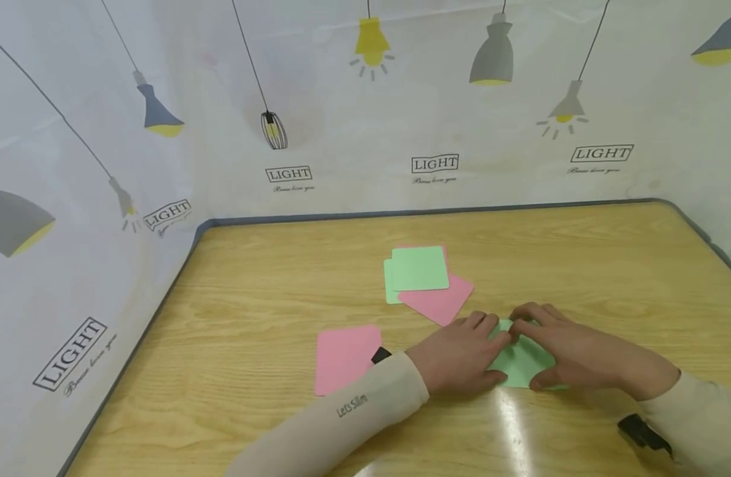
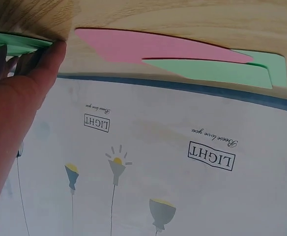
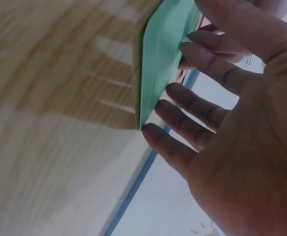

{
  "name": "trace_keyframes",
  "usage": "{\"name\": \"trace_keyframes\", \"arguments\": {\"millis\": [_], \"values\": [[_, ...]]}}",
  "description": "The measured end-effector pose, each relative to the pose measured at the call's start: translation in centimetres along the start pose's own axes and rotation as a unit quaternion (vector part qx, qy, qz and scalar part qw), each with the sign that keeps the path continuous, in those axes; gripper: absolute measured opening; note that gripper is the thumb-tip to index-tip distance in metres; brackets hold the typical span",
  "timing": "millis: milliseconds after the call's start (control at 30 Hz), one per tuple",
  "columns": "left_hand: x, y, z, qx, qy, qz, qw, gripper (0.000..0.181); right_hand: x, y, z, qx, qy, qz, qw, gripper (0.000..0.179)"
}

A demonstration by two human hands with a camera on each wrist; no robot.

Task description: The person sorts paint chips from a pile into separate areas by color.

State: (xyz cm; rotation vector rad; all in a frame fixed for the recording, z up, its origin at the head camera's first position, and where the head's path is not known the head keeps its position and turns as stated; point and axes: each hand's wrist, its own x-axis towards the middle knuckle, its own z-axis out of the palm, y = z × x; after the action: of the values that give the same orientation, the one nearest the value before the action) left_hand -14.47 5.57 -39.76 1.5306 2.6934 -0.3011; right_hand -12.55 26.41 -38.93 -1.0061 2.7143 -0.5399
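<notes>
Both hands are at a green card (image 1: 525, 364) lying near the table's right side. My left hand (image 1: 457, 358) holds its left part, thumb by the near edge and fingers by the far edge. From the other side, my right hand (image 1: 571, 341) spans the card, its bent fingers at the far edge and its thumb at the near edge. In the right wrist view, fingertips touch the rim of the green card (image 3: 163, 54). Whether more cards lie beneath is hidden.
A loose pile holds green cards (image 1: 419, 268) and pink cards (image 1: 439, 301) beyond the hands. Another pink card (image 1: 341, 358) lies left, partly behind the left sleeve (image 1: 365, 404). The wooden table (image 1: 240, 298) meets a lamp-printed curtain (image 1: 353, 132) at its back and sides.
</notes>
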Motion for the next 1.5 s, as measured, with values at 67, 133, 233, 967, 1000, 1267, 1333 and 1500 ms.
{"name": "trace_keyframes", "arguments": {"millis": [67, 133, 233, 967, 1000, 1267, 1333, 1500], "values": [[0.0, 0.0, 0.0, 0.002, 0.001, 0.001, 1.0000, 0.055, 0.1, 0.0, 0.0, 0.001, 0.000, 0.003, 1.0000, 0.057], [0.1, 0.0, 0.0, 0.000, 0.002, 0.001, 1.0000, 0.055, 0.1, 0.0, -0.1, 0.002, 0.001, 0.006, 1.0000, 0.051], [0.1, -0.1, 0.0, -0.004, 0.004, 0.000, 1.0000, 0.054, 0.2, 0.0, -0.2, -0.004, 0.007, 0.006, 0.9999, 0.043], [-0.3, -3.4, -0.1, -0.065, -0.005, -0.017, 0.9977, 0.061, 2.6, -0.6, -1.3, -0.021, 0.017, 0.007, 0.9996, 0.018], [-0.5, -4.1, -0.1, -0.074, -0.002, -0.023, 0.9970, 0.061, 3.0, -0.7, -1.4, -0.024, 0.018, 0.008, 0.9995, 0.019], [-1.3, -11.4, 0.9, -0.142, 0.010, -0.111, 0.9837, 0.066, 8.4, -0.1, -2.6, -0.021, 0.045, 0.018, 0.9986, 0.033], [-1.4, -12.7, 1.4, -0.164, 0.005, -0.131, 0.9777, 0.069, 10.0, 0.1, -2.6, -0.021, 0.044, 0.025, 0.9985, 0.036], [-1.7, -14.7, 2.7, -0.244, -0.005, -0.171, 0.9544, 0.075, 13.8, 0.5, -2.3, -0.039, 0.019, 0.055, 0.9976, 0.045]]}}
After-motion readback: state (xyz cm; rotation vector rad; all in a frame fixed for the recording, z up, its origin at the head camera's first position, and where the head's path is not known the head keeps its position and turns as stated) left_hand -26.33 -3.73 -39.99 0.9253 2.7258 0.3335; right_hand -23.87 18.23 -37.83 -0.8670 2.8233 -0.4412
